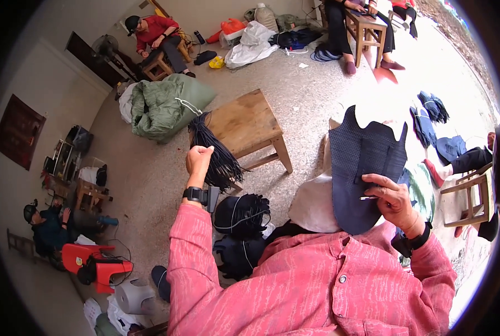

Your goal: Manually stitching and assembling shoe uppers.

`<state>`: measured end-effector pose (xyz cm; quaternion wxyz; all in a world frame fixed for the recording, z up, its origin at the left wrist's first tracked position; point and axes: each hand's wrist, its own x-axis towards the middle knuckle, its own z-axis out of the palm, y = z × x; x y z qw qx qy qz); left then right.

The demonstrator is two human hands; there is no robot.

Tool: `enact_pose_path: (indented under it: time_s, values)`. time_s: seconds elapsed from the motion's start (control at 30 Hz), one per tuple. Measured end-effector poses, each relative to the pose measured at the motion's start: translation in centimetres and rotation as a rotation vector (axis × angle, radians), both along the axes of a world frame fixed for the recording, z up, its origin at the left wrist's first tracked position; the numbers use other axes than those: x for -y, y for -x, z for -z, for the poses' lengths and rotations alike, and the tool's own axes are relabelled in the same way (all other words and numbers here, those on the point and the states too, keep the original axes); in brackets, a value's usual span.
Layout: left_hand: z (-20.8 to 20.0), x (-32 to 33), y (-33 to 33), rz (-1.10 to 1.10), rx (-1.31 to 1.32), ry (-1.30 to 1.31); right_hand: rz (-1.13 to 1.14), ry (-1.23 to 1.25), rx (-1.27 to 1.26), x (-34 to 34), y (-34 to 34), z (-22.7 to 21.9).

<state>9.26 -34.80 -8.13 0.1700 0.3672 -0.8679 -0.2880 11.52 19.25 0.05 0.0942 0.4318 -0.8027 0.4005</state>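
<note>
My right hand [394, 203] grips a dark navy woven shoe upper [350, 162] by its lower right part, fingers over its face. A thin, pale metal tool [367, 197] pokes out between those fingers; its kind is unclear. The upper stands raised in front of a pale cloth [314, 207] on my lap. My left hand [198, 161] is closed in a pinch beside a thick bundle of black cords [219, 154]. The bundle hangs over the near left edge of a wooden stool [244, 120]. What the left fingers hold, if anything, is hidden.
Tied stacks of dark pieces [241, 215] lie on the floor by my left side. A green sack [168, 106] sits beyond the stool. Another person [157, 36] sits at the far left, others around the room. A red plastic stool [96, 263] is at left.
</note>
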Motion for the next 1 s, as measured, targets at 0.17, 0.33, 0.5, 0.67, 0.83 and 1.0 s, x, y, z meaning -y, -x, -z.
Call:
enact_pose_path:
  time_s: [0.17,0.33,0.5,0.67,0.83,1.0]
  values:
    - [0.6,0.0,0.4,0.012,0.078,0.086,-0.001,0.006,0.068,0.2,-0.1,-0.1]
    - [1.3,2.5,0.0,-0.022,-0.046,-0.252,-0.014,0.027,0.064,0.5,-0.1,0.0]
    - [-6.8,-2.0,-0.1,0.271,-0.490,-0.808,0.003,0.011,0.113,0.3,-0.2,-0.3]
    - [-16.8,-7.0,-1.5,0.584,-0.941,-0.901,0.006,0.012,0.110,0.6,-0.2,-0.4]
    - [-24.1,-11.4,-3.8,1.020,-1.076,-0.879,0.006,0.035,0.119,0.4,-0.2,-0.1]
    - [-26.1,-16.2,-5.1,1.391,-0.967,-0.961,0.018,0.062,0.193,-0.1,-0.4,-0.2]
